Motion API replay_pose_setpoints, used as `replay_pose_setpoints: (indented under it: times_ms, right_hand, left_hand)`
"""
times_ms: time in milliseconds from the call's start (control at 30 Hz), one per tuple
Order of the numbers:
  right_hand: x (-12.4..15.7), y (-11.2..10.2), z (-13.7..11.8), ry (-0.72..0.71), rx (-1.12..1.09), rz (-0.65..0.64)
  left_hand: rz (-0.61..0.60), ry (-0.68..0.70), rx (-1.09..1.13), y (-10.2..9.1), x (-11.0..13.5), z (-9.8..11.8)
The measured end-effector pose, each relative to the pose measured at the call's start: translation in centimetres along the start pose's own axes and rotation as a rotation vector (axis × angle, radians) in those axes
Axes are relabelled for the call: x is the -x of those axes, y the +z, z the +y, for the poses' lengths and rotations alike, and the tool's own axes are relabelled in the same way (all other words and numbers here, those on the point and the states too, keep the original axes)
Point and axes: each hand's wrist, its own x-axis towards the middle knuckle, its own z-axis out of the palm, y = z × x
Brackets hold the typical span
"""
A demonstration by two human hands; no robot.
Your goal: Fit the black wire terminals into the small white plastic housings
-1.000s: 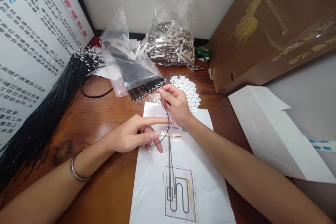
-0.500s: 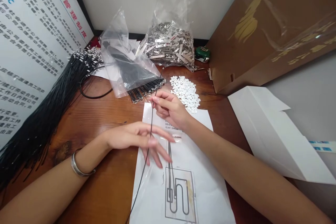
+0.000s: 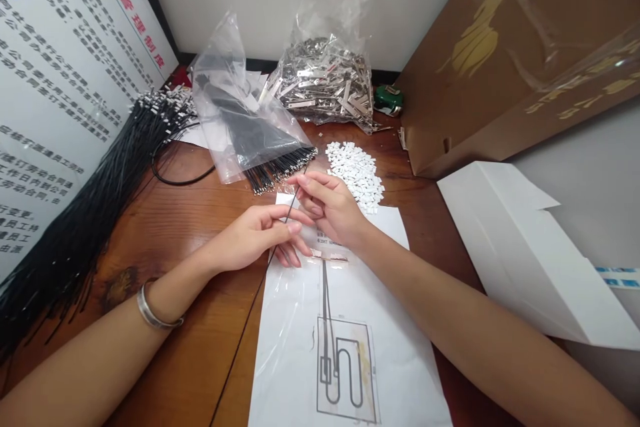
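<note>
A thin black wire (image 3: 250, 310) runs from my fingers down across the wooden table toward the near edge. My right hand (image 3: 327, 207) pinches its upper end just below a clear bag of black wires (image 3: 245, 130). My left hand (image 3: 260, 240) is closed around the same wire a little lower, thumb and forefinger pressed on it. Both hands hover over the top of a printed sheet (image 3: 345, 340) in a clear sleeve that shows a U-shaped wire drawing. A small pile of white plastic pieces (image 3: 356, 170) lies just right of my right hand.
A long bundle of black wires (image 3: 85, 213) lies along the left by a printed board (image 3: 55, 80). A bag of metal clips (image 3: 323, 83) sits at the back. A brown paper bag (image 3: 505, 60) and a white folded box (image 3: 520, 247) stand on the right.
The wire, looped between my hands a second ago, now hangs straight. My left hand went from fingers spread to pinching the wire close under my right hand.
</note>
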Motion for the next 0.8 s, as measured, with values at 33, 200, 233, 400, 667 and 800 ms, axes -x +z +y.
replay_pose_setpoints:
  times_ms: [33, 200, 233, 400, 667, 800]
  right_hand:
    - [-0.05, 0.01, -0.06, -0.008, -0.018, 0.024]
    - [-0.13, 0.12, -0.25, -0.006, -0.048, 0.064]
    - [-0.09, 0.13, -0.23, -0.008, -0.029, 0.054]
    - [0.14, -0.06, 0.19, -0.027, 0.086, -0.025]
    - [0.26, -0.13, 0.46, -0.04, 0.099, -0.102]
    - [0.28, 0.06, 0.23, -0.069, 0.094, -0.138]
  left_hand:
    - [-0.01, -0.005, -0.011, 0.0, 0.07, 0.03]
    - [-0.025, -0.016, -0.072, -0.04, 0.15, 0.06]
    - [-0.022, -0.008, -0.081, -0.03, 0.13, 0.06]
    - [0.004, 0.021, -0.047, -0.01, -0.04, -0.1]
    - [0.03, 0.014, 0.043, -0.02, -0.24, -0.34]
    - [0.042, 0.02, 0.066, 0.15, -0.23, -0.14]
